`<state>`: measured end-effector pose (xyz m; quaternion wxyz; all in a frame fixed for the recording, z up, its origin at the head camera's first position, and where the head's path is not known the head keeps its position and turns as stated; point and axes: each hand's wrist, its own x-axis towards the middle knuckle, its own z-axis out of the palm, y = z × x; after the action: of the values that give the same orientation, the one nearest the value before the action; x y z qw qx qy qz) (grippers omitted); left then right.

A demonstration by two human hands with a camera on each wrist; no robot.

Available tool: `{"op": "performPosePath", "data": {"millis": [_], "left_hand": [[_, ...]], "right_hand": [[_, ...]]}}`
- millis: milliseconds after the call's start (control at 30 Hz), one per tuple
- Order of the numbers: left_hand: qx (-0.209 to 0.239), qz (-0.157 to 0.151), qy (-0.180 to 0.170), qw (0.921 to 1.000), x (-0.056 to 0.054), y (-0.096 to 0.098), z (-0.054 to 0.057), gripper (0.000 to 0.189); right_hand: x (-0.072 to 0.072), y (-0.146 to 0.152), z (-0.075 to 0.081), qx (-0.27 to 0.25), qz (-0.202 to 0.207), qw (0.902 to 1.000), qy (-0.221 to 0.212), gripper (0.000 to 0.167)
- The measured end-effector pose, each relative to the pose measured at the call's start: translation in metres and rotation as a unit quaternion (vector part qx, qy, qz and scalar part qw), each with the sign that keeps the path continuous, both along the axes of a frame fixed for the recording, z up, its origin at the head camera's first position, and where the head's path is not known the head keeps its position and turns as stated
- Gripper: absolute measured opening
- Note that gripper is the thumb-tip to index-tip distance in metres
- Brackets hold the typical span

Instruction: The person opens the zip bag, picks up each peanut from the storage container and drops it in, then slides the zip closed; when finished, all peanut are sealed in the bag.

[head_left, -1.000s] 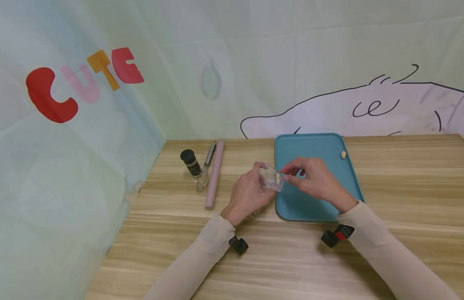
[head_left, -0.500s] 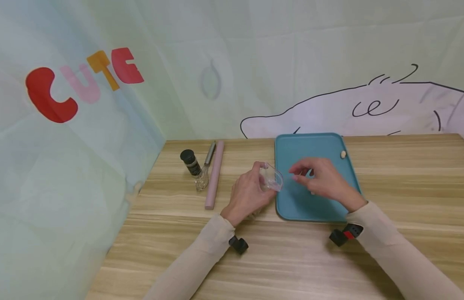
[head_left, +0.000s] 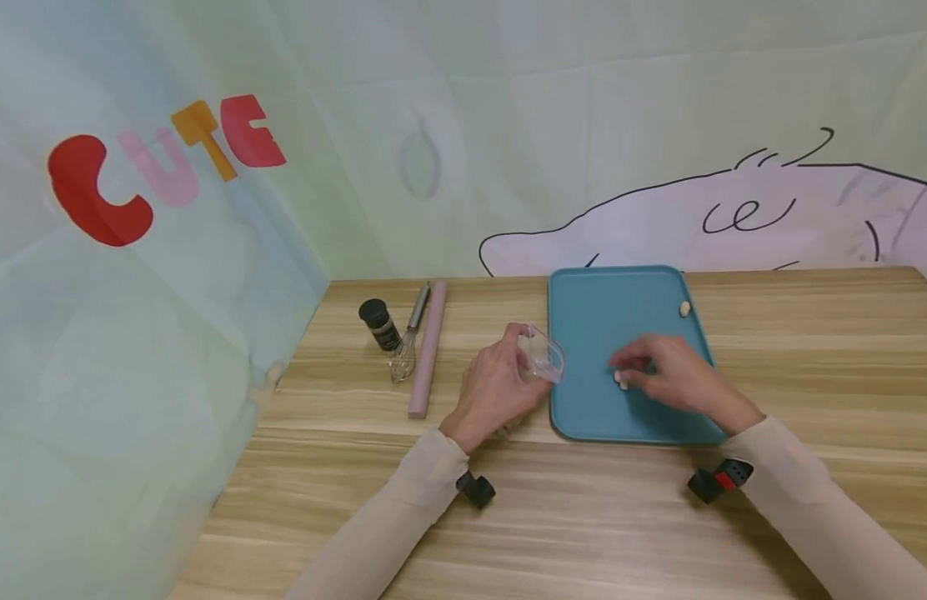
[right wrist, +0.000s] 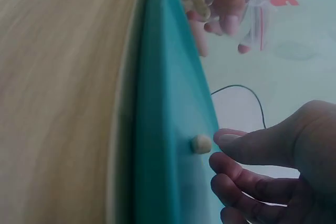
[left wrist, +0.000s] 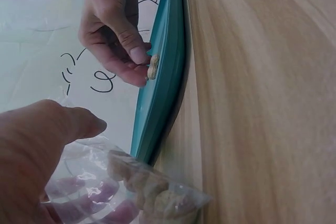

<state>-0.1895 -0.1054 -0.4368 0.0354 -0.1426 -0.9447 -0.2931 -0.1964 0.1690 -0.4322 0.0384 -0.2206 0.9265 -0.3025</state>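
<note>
My left hand holds a clear plastic bag at the tray's left edge. In the left wrist view several peanuts show through the plastic. My right hand is low over the blue tray, thumb and fingers bent. A pale peanut shows at its thumb tip. From the right wrist, a peanut appears against the tray just beyond the thumb and finger tips; I cannot tell whether they pinch it. Another peanut lies by the tray's right rim.
Left of the bag lies a pink rolling rod. Beside it are a small wire whisk and a black-capped jar. A printed cloth backdrop rises behind the wooden table.
My right hand has drawn away from the bag, moving right and toward me over the tray. The peanut seen at the bag's mouth is gone from there. My left hand stays put.
</note>
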Motion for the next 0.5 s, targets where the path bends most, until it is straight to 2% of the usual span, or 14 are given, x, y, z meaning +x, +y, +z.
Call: {"op": "performPosePath", "data": {"millis": [233, 500], "left_hand": [[-0.002, 0.002, -0.003, 1.0000, 0.0001, -0.0006, -0.0005, 0.068], [-0.008, 0.002, 0.003, 1.0000, -0.0003, -0.0001, -0.0015, 0.068]], "right_hand": [[-0.0011, 0.0003, -0.0068, 0.013, -0.009, 0.9998, -0.012, 0.021], [-0.0015, 0.0013, -0.0071, 0.010, -0.017, 0.9995, -0.025, 0.017]]}}
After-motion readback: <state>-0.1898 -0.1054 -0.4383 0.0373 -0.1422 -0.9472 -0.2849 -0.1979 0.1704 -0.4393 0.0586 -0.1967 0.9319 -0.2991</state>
